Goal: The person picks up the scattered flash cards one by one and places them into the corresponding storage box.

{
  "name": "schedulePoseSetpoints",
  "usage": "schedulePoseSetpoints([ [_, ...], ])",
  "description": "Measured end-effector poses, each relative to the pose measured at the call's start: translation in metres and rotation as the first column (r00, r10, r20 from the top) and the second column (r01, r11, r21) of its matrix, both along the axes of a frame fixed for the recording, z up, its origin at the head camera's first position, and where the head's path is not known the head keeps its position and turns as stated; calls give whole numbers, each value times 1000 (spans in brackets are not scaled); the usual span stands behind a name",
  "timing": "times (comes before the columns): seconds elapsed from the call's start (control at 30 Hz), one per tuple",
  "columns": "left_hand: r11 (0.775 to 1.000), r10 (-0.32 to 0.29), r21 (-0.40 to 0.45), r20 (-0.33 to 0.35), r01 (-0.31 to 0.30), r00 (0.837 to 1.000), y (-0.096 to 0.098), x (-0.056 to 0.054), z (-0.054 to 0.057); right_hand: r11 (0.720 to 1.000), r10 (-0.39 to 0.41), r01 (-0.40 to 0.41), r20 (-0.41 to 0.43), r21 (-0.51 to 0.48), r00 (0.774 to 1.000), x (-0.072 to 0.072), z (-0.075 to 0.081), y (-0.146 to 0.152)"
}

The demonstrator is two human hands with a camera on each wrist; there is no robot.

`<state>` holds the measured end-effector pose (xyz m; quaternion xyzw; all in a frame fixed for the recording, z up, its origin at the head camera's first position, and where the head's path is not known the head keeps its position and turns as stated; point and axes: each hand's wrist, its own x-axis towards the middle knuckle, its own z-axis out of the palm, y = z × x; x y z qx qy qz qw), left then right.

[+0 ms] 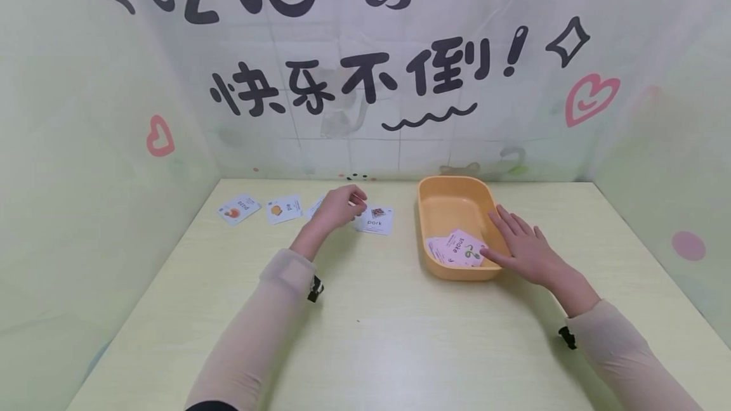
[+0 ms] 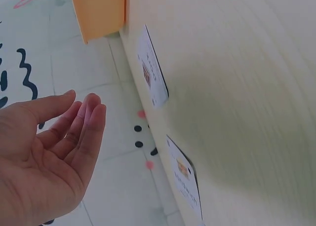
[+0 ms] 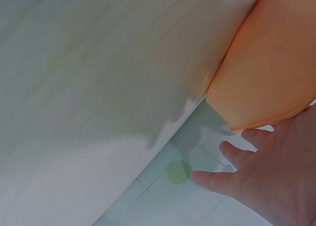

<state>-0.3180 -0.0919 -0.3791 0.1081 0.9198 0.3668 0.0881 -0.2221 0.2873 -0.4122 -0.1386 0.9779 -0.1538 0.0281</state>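
pork card (image 1: 377,222): left of tray (image 1: 451,213) | snake card (image 1: 460,246): in tray

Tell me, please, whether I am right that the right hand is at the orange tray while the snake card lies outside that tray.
Not quite: the snake card lies inside the orange tray, as the head view shows. The right hand is indeed at the tray.

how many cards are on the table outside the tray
4, left of the tray: pizza card, pie card, sandwich card partly behind the left hand in the head view, then pork card nearest the tray.
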Motion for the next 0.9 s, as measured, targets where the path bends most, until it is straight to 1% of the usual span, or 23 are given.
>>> schedulePoseSetpoints([
  [0.1,999,44,-21,0,-44,999,-18,-6,0,1000,1,-1,-4,-2,1000,0,0,1],
  [0.27,989,110,-93,-21,-111,994,-51,-13,1,1000,2,-2,-8,0,1000,-1,-1,2],
  [0.37,982,145,-115,-30,-148,989,-72,-15,-1,1000,4,-4,-10,1,1000,-1,-1,2],
  [0.43,977,168,-127,-40,-172,985,-86,-16,-4,1000,5,-5,-11,2,1000,-1,-1,2],
  [0.63,957,226,-169,-75,-235,971,-132,-15,-10,1000,8,-8,-13,8,1000,-1,0,1],
  [0.77,946,268,-170,-66,-275,961,-162,-12,-13,1000,7,-7,-12,13,1000,-1,0,2],
  [0.83,940,288,-170,-65,-295,955,-176,-11,-16,1000,7,-7,-13,14,1000,-1,-1,2],
  [0.9,930,310,-190,-61,-316,949,-190,-9,-21,1000,8,-8,-13,16,1000,-2,-1,1],
])
